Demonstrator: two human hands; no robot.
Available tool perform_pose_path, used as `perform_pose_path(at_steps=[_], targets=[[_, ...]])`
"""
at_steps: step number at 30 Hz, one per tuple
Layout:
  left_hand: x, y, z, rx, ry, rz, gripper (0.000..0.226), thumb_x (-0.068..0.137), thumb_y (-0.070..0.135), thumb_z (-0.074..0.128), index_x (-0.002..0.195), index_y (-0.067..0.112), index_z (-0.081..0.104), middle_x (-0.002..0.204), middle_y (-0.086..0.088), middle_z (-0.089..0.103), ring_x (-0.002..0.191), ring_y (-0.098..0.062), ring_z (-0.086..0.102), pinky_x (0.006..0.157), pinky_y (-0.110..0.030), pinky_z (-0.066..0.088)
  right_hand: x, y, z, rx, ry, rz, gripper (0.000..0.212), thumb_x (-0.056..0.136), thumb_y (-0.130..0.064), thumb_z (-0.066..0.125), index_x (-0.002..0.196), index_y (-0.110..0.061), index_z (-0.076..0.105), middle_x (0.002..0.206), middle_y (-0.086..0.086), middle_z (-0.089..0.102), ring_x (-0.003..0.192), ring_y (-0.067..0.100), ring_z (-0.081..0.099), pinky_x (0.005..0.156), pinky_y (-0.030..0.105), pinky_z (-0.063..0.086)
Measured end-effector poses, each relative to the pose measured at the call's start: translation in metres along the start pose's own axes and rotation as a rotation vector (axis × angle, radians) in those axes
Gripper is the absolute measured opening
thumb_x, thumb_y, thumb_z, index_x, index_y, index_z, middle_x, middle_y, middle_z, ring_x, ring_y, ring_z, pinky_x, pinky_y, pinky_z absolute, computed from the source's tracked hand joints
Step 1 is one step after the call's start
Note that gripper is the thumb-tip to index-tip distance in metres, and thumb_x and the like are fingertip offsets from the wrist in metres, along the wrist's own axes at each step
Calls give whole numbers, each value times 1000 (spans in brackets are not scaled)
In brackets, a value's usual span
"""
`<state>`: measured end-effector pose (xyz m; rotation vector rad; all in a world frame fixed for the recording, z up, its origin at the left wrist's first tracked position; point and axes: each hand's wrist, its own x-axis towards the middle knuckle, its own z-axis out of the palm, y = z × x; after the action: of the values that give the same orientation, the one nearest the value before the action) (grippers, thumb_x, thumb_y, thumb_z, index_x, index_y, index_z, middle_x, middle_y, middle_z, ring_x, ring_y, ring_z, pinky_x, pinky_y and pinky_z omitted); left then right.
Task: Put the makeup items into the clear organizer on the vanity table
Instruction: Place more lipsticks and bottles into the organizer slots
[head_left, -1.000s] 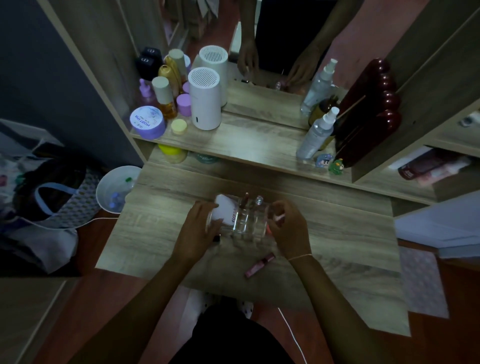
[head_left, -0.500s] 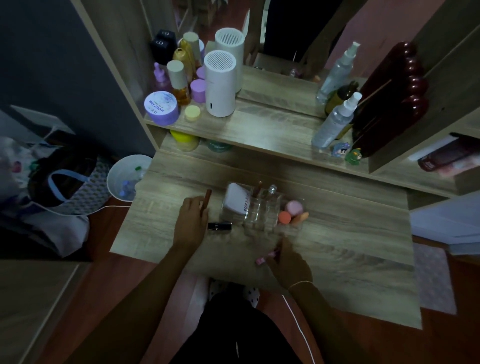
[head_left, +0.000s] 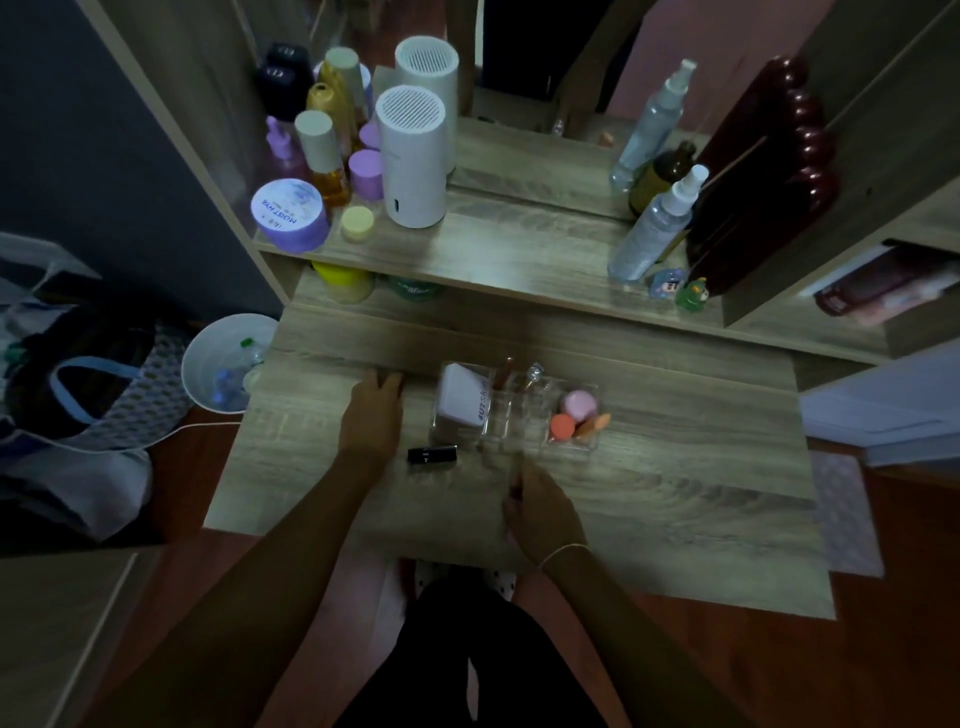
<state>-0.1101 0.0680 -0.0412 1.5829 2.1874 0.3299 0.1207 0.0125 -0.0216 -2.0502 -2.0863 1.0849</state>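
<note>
The clear organizer (head_left: 519, 415) stands mid-table on the vanity table (head_left: 675, 493). A white box (head_left: 462, 397) fills its left compartment, thin tubes stand in the middle, and pink (head_left: 577, 406) and orange (head_left: 562, 426) sponges lie at its right end. A black lipstick tube (head_left: 432, 454) lies flat just in front of its left corner. My left hand (head_left: 371, 415) rests palm down left of the organizer; its fingers hide whatever is under them. My right hand (head_left: 543, 512) is closed over a pink lip-gloss tube (head_left: 514, 488) near the front edge, with only the tube's ends showing.
The raised shelf behind holds a white cylindrical device (head_left: 410, 161), a purple jar (head_left: 289, 213), several bottles and two spray bottles (head_left: 654, 228). A dark red bumpy object (head_left: 763, 171) leans at right. A white bin (head_left: 228, 364) and bags sit on the floor left.
Both hands left the organizer. My left hand moved to the table on its left, and my right hand dropped back and closed over the pink tube. The black lipstick is now uncovered.
</note>
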Motion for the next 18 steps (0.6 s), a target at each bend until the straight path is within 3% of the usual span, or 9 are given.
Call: perform_pose_path(at_steps=[6, 11, 14, 18], targets=[[0, -14, -18, -173, 65, 25, 26, 92, 5, 52, 117, -2, 51, 120, -25, 50, 98, -38, 55, 83, -46, 47, 0, -17, -2, 64, 1, -103, 54, 81, -8, 57, 132, -16, 43, 118, 13, 63, 104, 31, 60, 79, 31, 40], [-5, -17, -34, -266, 170, 105, 27, 92, 8, 56, 118, 1, 54, 111, -22, 53, 91, -33, 56, 73, -31, 40, -4, -30, -3, 71, 3, -148, 40, 82, -12, 58, 120, -19, 53, 112, 11, 62, 101, 31, 60, 79, 31, 43], [-9, -9, -45, -337, 237, 157, 29, 91, 12, 59, 120, 7, 55, 108, -18, 56, 87, -18, 52, 73, -28, 39, -5, -36, -9, 89, 19, -157, 37, 82, -17, 60, 117, -25, 53, 109, 9, 65, 97, 30, 61, 73, 32, 44], [-15, 15, -55, -513, 263, 174, 34, 88, 13, 64, 120, 9, 53, 106, -10, 60, 90, -19, 58, 77, -30, 49, -5, -36, -21, 114, 97, -174, 40, 75, -10, 60, 110, -28, 49, 91, 7, 70, 83, 29, 64, 59, 27, 34]])
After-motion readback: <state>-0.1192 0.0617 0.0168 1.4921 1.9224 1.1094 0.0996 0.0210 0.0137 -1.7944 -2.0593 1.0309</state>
